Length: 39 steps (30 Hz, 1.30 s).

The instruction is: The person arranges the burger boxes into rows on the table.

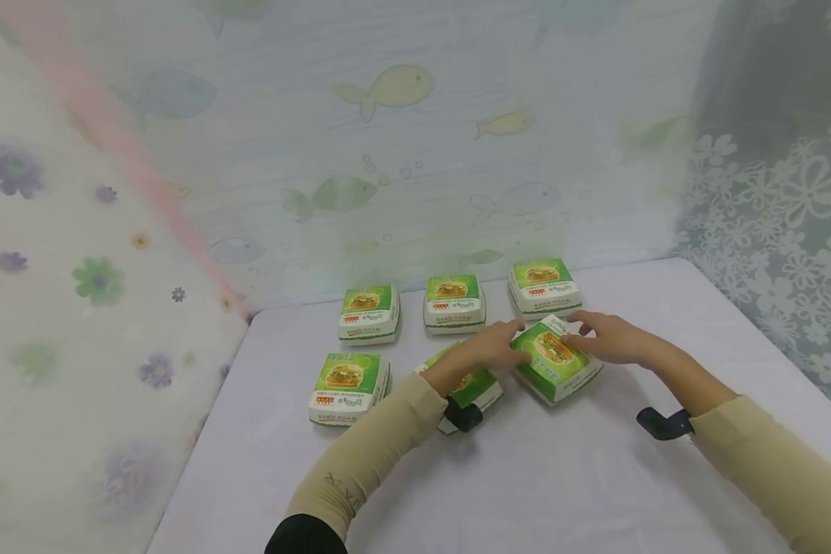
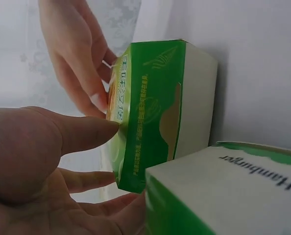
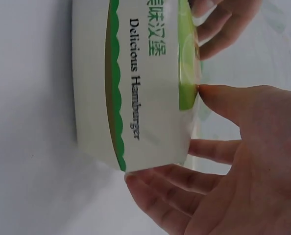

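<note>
A green and white hamburger box sits at the front right of the group, turned at an angle to the others. My left hand holds its left side; in the left wrist view the left thumb lies at its top edge with fingers along the side. My right hand holds the opposite side, its thumb at the top edge and fingers round a corner. Another hamburger box is partly hidden under my left forearm. Whether the held box touches the table is hard to tell.
Three matching boxes stand in a back row: left, middle and right. One more box is at the front left. A white cloth covers the table, with a fish-patterned curtain behind.
</note>
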### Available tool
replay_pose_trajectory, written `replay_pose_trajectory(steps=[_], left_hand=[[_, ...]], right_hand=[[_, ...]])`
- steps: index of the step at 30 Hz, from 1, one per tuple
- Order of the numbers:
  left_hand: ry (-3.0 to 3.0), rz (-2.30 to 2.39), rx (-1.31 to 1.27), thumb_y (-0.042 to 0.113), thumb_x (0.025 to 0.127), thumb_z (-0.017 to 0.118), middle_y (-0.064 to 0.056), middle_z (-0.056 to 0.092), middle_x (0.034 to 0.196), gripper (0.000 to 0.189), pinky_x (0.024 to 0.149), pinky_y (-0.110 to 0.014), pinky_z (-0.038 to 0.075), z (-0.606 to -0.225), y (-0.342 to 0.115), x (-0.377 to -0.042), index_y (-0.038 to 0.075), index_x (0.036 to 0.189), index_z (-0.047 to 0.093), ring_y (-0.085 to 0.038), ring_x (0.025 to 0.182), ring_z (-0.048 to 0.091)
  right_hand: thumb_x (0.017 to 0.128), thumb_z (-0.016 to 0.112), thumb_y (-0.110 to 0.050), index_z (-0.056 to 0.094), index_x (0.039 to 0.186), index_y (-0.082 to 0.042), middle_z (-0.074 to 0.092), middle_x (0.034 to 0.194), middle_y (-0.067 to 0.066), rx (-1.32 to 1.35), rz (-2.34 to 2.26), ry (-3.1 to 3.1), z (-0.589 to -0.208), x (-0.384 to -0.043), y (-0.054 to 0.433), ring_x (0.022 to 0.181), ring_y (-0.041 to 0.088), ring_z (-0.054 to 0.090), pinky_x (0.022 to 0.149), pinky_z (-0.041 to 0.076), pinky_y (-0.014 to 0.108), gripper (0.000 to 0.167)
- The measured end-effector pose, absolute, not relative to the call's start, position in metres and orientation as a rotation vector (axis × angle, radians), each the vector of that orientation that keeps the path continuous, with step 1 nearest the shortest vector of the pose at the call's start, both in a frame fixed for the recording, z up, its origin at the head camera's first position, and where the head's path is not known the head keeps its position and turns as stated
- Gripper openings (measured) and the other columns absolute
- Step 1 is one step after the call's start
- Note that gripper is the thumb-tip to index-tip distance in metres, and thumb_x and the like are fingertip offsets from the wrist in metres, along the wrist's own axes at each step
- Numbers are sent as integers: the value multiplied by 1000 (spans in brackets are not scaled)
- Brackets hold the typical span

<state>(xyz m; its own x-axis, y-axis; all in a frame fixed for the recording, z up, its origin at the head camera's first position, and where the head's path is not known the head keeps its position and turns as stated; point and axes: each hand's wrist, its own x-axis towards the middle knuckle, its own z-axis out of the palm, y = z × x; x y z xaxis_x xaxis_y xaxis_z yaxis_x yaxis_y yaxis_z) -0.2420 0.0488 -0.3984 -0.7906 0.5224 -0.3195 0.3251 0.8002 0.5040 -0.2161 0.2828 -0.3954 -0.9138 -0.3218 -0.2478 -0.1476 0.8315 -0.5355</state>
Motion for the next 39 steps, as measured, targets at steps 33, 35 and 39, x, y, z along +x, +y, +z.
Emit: replay_pose_trajectory(steps=[33, 35, 39], left_hand=[[2418, 639, 723, 33, 93, 77, -4, 63, 126, 56, 88, -28, 51, -392, 53, -248, 9, 138, 55, -16, 106, 61], [2407, 648, 719, 30, 94, 77, -10, 58, 140, 65, 94, -30, 52, -391, 54, -252, 6, 147, 47, -20, 114, 62], [2424, 609, 705, 25, 97, 72, -15, 47, 154, 72, 101, -33, 51, -387, 54, -254, 4, 156, 37, -25, 131, 56]], right_hand=[[106, 54, -41, 46, 143, 9, 52, 137, 36, -380, -752, 2701, -396, -210, 293, 126, 55, 50, 92, 52, 64, 63], [105, 55, -41, 50, 137, 10, 57, 129, 34, -349, -727, 2720, -396, -208, 294, 117, 51, 56, 85, 55, 58, 61], [105, 56, -42, 52, 129, 15, 61, 118, 34, -292, -695, 2726, -394, -204, 295, 104, 45, 61, 77, 57, 50, 62]])
